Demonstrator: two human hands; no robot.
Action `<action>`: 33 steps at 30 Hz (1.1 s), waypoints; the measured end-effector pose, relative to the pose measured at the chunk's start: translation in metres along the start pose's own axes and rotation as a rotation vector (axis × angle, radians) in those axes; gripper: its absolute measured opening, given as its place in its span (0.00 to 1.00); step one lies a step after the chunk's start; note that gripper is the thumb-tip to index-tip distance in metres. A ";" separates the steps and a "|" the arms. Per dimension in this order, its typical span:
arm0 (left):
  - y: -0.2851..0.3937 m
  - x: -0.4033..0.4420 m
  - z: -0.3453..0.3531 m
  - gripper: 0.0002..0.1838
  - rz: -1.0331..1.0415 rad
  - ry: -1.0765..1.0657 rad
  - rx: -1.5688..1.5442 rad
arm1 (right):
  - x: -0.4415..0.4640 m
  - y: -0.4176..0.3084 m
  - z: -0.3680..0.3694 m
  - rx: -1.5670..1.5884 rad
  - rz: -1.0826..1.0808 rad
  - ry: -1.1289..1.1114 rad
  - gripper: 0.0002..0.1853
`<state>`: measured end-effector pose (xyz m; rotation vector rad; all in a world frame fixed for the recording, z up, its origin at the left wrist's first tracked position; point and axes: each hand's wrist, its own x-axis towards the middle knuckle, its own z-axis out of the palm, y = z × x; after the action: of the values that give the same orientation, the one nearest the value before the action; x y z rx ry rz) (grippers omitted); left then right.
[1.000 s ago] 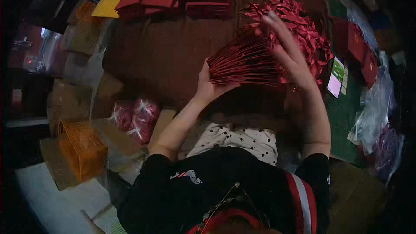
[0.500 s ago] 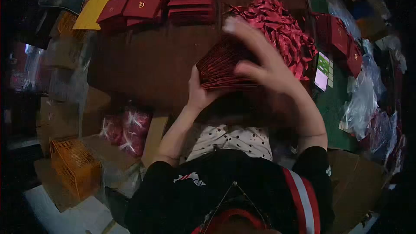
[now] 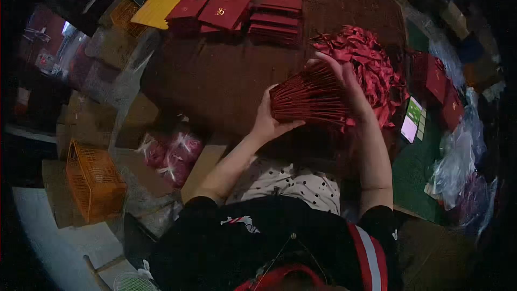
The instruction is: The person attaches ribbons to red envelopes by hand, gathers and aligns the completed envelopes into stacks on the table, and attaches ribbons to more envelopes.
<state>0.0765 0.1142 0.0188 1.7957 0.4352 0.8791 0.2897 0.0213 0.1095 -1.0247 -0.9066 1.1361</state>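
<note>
Between my two hands a thick stack of dark red cards (image 3: pixel 308 97) stands on its edges, its many thin edges spread like a fan. My left hand (image 3: pixel 266 116) is closed round its narrower left end, thumb along the near side. My right hand (image 3: pixel 353 89) is wrapped over the wider right end, fingers at the far corner; part of its grip is hidden. Just beyond the right hand lies a heap of crumpled red ribbons (image 3: pixel 377 67), partly covered by the hand.
Red booklets with gold lettering (image 3: pixel 223 10) lie in piles on the brown table (image 3: pixel 204 75). On the right are a lit phone (image 3: pixel 411 124), more red boxes (image 3: pixel 433 83) and clear plastic bags (image 3: pixel 455 156). An orange crate (image 3: pixel 94 183) and wrapped red bundles (image 3: pixel 172 156) are at lower left.
My right hand, earlier raised and blurred over the stack, has come against its right end. The stack's edges are now fanned wider. The whole view has shifted as the head turned.
</note>
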 end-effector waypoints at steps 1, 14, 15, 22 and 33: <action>0.005 0.000 -0.001 0.55 -0.034 -0.004 -0.052 | -0.010 -0.011 -0.002 -0.045 0.026 -0.040 0.53; 0.016 -0.002 0.014 0.62 0.033 -0.043 -0.381 | -0.043 0.033 0.028 -0.001 -0.337 0.213 0.36; 0.018 -0.001 0.013 0.65 0.083 -0.039 -0.520 | -0.044 0.032 0.029 0.022 -0.336 0.177 0.41; 0.008 0.005 0.010 0.64 0.008 -0.022 -0.139 | -0.040 0.040 0.018 -0.120 -0.318 0.128 0.47; 0.008 -0.003 0.015 0.46 0.075 -0.074 -0.176 | -0.027 0.023 0.009 -0.113 -0.273 0.231 0.49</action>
<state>0.0841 0.0993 0.0224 1.6848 0.2366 0.8724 0.2697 -0.0009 0.0884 -1.0627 -0.8999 0.7291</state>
